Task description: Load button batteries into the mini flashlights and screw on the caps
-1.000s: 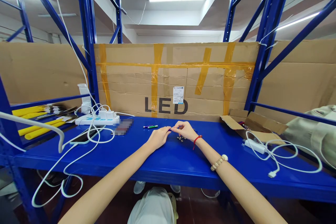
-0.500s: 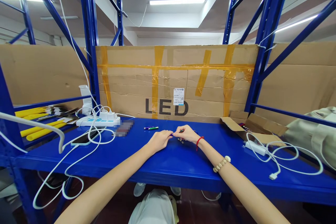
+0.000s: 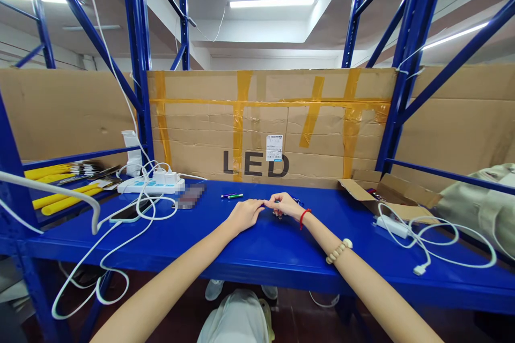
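Observation:
My left hand [image 3: 246, 214] is closed, its fingers bent together above the blue tabletop [image 3: 249, 249]. My right hand [image 3: 284, 204] meets it fingertip to fingertip, with thumb and forefinger pinched. A small dark-blue bit shows between the two hands, too small and covered to name. Several tiny pale pieces [image 3: 278, 217] lie below my right hand, partly hidden by it. Past its far side some slim blue items [image 3: 296, 201] show in part. Two short slim pen-like sticks, one purple and one green [image 3: 235, 196], lie just beyond my left hand.
At the left, a power strip [image 3: 151, 186], a phone [image 3: 131, 211] and looping white cables crowd the table. An open cardboard box [image 3: 396, 195] and a white adapter with a coiled cable [image 3: 392, 226] are at the right. A cardboard panel [image 3: 193, 134] closes the back.
My right hand has turned slightly and its fingers have shifted at the meeting point, covering more of the tiny pieces. My left hand stays almost in place.

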The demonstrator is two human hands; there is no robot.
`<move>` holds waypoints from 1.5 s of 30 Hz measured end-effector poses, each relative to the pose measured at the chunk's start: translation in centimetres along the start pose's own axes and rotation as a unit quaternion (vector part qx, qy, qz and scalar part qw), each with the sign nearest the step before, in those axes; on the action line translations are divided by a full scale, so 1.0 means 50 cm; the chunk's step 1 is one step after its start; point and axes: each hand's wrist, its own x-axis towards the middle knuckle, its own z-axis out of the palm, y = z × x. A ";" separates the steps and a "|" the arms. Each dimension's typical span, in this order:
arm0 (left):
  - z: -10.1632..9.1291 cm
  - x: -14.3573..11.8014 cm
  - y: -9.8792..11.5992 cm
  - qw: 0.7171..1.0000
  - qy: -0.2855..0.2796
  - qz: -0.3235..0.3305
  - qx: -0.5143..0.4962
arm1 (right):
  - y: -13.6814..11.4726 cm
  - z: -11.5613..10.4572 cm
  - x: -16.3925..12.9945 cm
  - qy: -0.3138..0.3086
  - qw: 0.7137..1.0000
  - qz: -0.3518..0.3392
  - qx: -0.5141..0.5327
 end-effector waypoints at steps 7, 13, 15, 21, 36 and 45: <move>-0.007 0.004 0.011 0.999 -0.022 -0.028 -0.003 | 0.004 0.000 0.007 0.018 1.000 0.011 -0.010; -0.011 0.004 0.011 0.999 -0.031 -0.025 -0.007 | 0.005 -0.007 0.007 0.009 1.000 0.019 -0.016; -0.012 0.003 0.011 0.999 -0.035 -0.015 -0.010 | 0.000 -0.011 0.003 -0.006 0.999 0.028 -0.018; -0.011 0.001 0.009 0.999 -0.048 0.017 -0.011 | -0.002 -0.023 -0.005 -0.044 0.998 0.046 -0.020; -0.002 -0.002 0.004 0.999 -0.012 0.046 -0.016 | -0.003 -0.017 -0.006 -0.050 0.998 0.043 -0.008; 0.004 0.003 -0.003 1.000 0.004 0.008 -0.024 | -0.003 -0.010 0.003 -0.002 0.999 0.039 -0.008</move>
